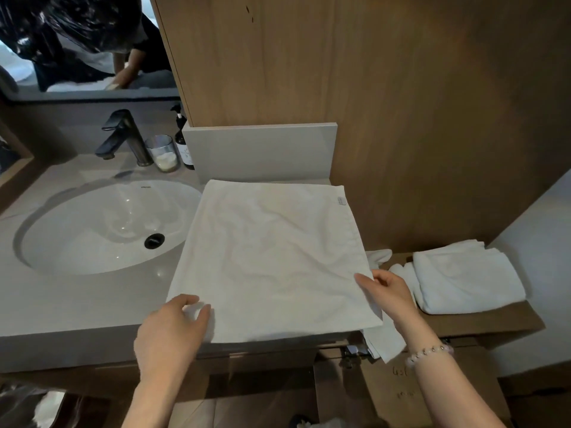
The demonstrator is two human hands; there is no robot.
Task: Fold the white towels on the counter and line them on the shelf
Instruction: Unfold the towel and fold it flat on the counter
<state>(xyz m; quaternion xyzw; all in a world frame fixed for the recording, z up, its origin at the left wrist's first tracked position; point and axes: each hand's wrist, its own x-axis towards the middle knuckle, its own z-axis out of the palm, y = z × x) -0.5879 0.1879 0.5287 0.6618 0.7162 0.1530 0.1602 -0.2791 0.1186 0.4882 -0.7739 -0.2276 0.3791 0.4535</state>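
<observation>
A white towel [268, 261] lies spread flat on the grey counter [77, 304], to the right of the sink; its right edge hangs over the counter's end. My left hand [173, 332] pinches the towel's near left corner. At the near right edge my right hand [386, 288] pinches the cloth, thumb on top. A folded white towel [466, 279] sits on the lower wooden shelf [482, 322] to the right, with more white cloth [398, 268] bunched beside it.
An oval white sink [102, 227] with a black tap [123, 134] fills the counter's left. A glass [163, 152] and a dark pump bottle [182, 140] stand behind it. A wood panel wall [401, 88] rises behind the counter. The mirror [77, 41] shows a person.
</observation>
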